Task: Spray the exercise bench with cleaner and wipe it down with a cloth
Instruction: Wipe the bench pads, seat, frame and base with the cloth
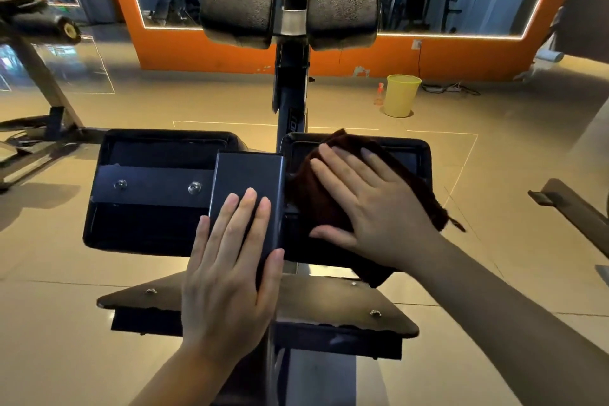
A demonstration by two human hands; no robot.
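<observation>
Pressing cloth (333, 208), right hand (365, 204) flat

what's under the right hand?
The right hand lies flat on a dark brown cloth, spread over the bench's right-side pad. The pad surface beneath the cloth is covered, so its state can't be seen.

Warm, dimmish indoor light with bright LED strips (451, 34) edging the mirrors, window glare on the glossy floor (75, 66), soft shadows under equipment, wide-angle bending at edges, slight softness throughout.
</observation>
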